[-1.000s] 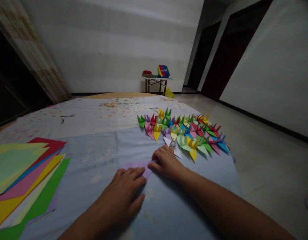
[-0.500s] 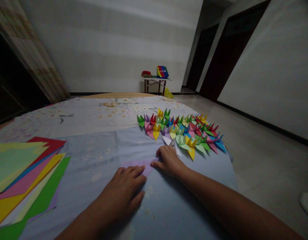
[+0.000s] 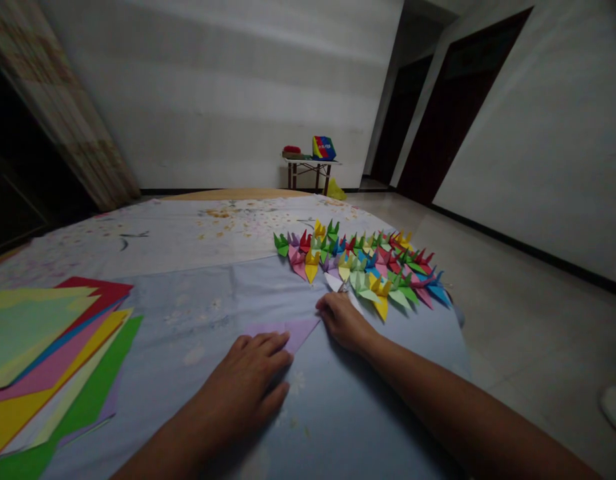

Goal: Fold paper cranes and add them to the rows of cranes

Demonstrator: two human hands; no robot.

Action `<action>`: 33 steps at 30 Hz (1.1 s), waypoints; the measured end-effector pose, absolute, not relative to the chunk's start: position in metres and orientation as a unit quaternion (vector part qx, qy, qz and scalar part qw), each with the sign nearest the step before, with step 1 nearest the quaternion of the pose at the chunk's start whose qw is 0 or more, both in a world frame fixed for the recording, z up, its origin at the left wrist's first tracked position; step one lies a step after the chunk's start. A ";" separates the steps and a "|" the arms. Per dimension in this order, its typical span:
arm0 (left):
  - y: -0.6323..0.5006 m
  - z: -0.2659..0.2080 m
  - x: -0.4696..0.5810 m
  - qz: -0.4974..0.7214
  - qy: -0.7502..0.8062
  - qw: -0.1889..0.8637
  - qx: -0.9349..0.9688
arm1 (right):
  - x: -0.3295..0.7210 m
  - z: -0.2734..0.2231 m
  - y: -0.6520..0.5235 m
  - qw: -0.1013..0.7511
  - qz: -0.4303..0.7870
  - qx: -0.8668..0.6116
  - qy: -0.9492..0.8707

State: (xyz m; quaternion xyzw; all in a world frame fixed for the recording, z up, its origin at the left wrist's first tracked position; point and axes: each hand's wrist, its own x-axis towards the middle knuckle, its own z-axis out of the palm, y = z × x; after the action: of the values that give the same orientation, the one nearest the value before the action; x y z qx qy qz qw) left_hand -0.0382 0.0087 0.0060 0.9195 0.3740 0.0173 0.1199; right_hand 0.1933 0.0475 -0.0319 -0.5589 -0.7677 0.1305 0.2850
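A sheet of purple origami paper (image 3: 304, 332), folded into a triangle, lies on the blue cloth before me. My left hand (image 3: 261, 377) rests flat over its near left part, fingers stretched out and thumb apart, covering some of the paper. At the paper's right corner is my right hand (image 3: 344, 321), its fingers curled and closed with the thumb on the tip. The exact grip there is partly hidden. Just beyond my right hand stand several rows of folded paper cranes (image 3: 359, 263) in many colours, the nearest a white one (image 3: 333, 281).
A fanned stack of coloured paper sheets (image 3: 43, 363) lies at the left of the table. The floral tablecloth (image 3: 188, 233) spreads over the far half. By the back wall stands a small table (image 3: 315, 162) with a colourful box (image 3: 324, 148).
My right hand has slid right along the purple paper's edge to its corner, uncovering more of the paper. My left hand stays in place. The view has tilted slightly.
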 end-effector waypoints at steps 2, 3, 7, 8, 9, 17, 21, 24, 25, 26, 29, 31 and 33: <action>0.009 0.006 -0.038 0.024 0.370 0.119 0.921 | 0.188 -0.028 0.042 0.310 0.112 -0.545 -0.771; 0.009 0.006 -0.039 0.029 0.368 0.118 0.922 | 0.185 -0.026 0.039 0.318 0.105 -0.538 -0.774; 0.008 0.004 -0.040 0.035 0.362 0.115 0.924 | 0.169 -0.023 0.031 0.269 0.113 -0.526 -0.799; 0.008 0.004 -0.040 0.031 0.362 0.115 0.925 | 0.167 -0.024 0.031 0.256 0.116 -0.528 -0.801; 0.008 0.004 -0.041 0.027 0.361 0.116 0.925 | 0.166 -0.025 0.032 0.246 0.120 -0.533 -0.801; 0.009 0.015 -0.048 0.012 0.339 0.131 0.932 | 0.176 -0.024 0.042 0.221 0.155 -0.560 -0.783; 0.010 0.021 -0.051 0.009 0.323 0.131 0.937 | 0.177 -0.023 0.043 0.223 0.169 -0.553 -0.785; 0.012 0.022 -0.054 0.029 0.330 0.135 0.934 | 0.177 -0.024 0.043 0.228 0.173 -0.549 -0.786; 0.013 0.022 -0.054 0.035 0.339 0.138 0.930 | 0.177 -0.024 0.043 0.228 0.174 -0.549 -0.785; 0.013 0.021 -0.055 0.041 0.350 0.142 0.925 | 0.177 -0.024 0.043 0.228 0.174 -0.549 -0.785; 0.013 0.020 -0.053 0.050 0.365 0.149 0.918 | 0.177 -0.024 0.044 0.225 0.172 -0.548 -0.787; 0.012 0.020 -0.051 0.049 0.357 0.146 0.921 | 0.177 -0.023 0.044 0.222 0.170 -0.548 -0.788; 0.009 0.020 -0.048 0.038 0.349 0.133 0.927 | 0.177 -0.023 0.043 0.221 0.169 -0.548 -0.789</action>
State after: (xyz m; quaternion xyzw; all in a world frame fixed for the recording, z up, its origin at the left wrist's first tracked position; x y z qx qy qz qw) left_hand -0.0479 0.0093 0.0199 0.9269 0.3489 0.0379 0.1327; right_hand 0.1771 0.0435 -0.0233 -0.5484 -0.7886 0.1685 0.2211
